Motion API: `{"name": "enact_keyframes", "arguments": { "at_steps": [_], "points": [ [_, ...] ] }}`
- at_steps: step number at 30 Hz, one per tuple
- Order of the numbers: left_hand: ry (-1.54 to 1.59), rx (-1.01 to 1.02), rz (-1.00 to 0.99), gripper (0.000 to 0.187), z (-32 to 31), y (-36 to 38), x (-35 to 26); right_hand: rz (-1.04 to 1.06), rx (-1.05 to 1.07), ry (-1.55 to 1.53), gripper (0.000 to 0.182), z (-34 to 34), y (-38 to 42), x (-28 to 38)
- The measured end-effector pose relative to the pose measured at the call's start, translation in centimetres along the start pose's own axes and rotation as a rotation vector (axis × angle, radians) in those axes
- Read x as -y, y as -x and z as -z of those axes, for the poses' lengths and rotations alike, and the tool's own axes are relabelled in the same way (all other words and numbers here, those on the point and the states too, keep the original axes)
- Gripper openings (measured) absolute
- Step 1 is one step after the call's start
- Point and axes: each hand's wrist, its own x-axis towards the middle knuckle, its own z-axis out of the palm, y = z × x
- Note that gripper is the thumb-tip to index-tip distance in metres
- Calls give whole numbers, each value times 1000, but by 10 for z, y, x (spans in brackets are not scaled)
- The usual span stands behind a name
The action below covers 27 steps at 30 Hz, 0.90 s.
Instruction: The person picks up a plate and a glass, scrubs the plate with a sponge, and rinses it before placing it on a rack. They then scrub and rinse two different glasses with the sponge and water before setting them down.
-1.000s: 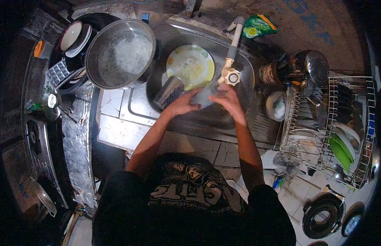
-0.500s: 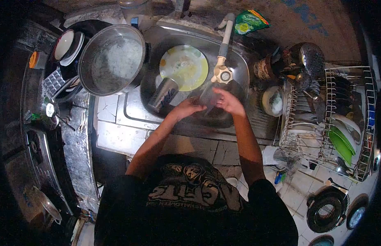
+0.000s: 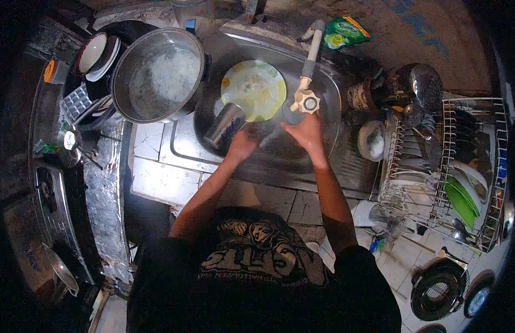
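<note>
Over the steel sink (image 3: 324, 150), my right hand (image 3: 308, 136) is curled around a clear drinking glass (image 3: 292, 115), which sits just under the beige faucet knob (image 3: 309, 104). My left hand (image 3: 244, 145) is low in the sink beside a dark metal tumbler (image 3: 225, 125); its fingers are in shadow and I cannot tell whether they hold anything. The tumbler lies tilted against a yellow-rimmed plate (image 3: 254, 89) in the basin.
A large pot (image 3: 158, 75) of cloudy water stands left of the sink. On the right are a small bowl (image 3: 371, 140) and a wire dish rack (image 3: 415, 191) with plates. A green soap pouch (image 3: 346, 33) lies behind the faucet. Further left is a stove (image 3: 63, 222).
The glass, between both hands before, has gone up under the faucet with my right hand. My left hand has come away from it, moving left toward the tumbler.
</note>
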Motion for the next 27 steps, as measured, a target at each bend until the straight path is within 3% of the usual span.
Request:
{"name": "enact_keyframes", "arguments": {
  "at_steps": [4,6,7,9,12,13,16,18,22,24,25,26,27],
  "points": [
    [-140,-24,-45,52,7,2,-9,63,-32,43,71,4,4,11],
    [-67,6,-80,50,7,6,-18,-233,104,-368,72,5,2,13],
    [-66,7,-81,50,7,6,-19,-233,103,-366,72,6,3,15],
    [124,138,108,53,8,4,-17,-203,132,-193,72,8,4,19],
    [-77,39,52,52,8,7,-17,-76,0,51,72,-2,10,19],
    [-76,36,47,52,9,9,-17,-184,144,-176,73,2,8,15],
    [-47,7,-42,51,12,9,-12,-238,85,-217,72,0,15,17],
    [-84,-32,-34,54,12,11,-10,-159,55,-88,72,-3,15,8],
    [-70,9,-6,56,14,14,-22,-291,221,-351,69,4,8,11],
    [24,92,18,66,16,12,-27,-367,310,-496,67,7,6,17],
    [24,90,19,66,15,10,-25,-215,221,-259,63,5,7,18],
    [-12,110,-109,72,11,10,-21,-66,132,-22,59,3,10,17],
    [-49,127,-236,79,9,9,-18,-64,135,-21,59,0,9,12]
  ]
}}
